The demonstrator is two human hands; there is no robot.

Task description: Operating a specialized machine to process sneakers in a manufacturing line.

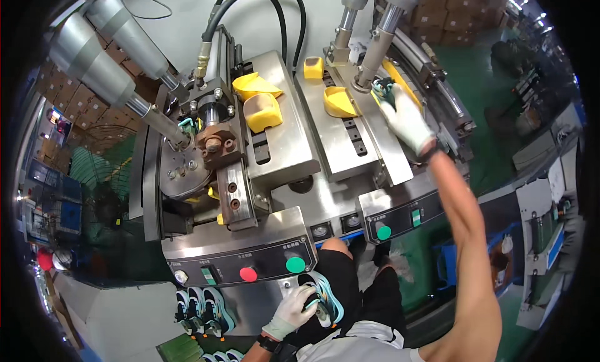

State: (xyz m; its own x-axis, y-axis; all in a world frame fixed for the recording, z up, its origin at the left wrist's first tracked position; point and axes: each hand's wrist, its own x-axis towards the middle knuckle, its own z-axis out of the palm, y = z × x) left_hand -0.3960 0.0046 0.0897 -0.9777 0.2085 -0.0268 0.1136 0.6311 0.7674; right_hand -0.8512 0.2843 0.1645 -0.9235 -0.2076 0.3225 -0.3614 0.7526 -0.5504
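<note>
My left hand (292, 311), in a white glove, is closed on a sneaker (336, 301) with a light blue and white sole, held by my lap below the left control panel. My right arm stretches far to the right machine. There my right hand (405, 119), also gloved, grips a dark shoe with teal parts (382, 87) beside the foot of a metal press rod (369, 71). Its fingertips are partly hidden by the shoe. Yellow pads (340, 102) sit on the steel plate left of that hand.
A left press (215, 137) holds more yellow pads (262, 111) and has a black panel with a red button (248, 274) and a green button (295, 265). The right panel has a green button (384, 233). Several sneakers (215, 312) stand at lower left. A fan (106, 174) stands far left.
</note>
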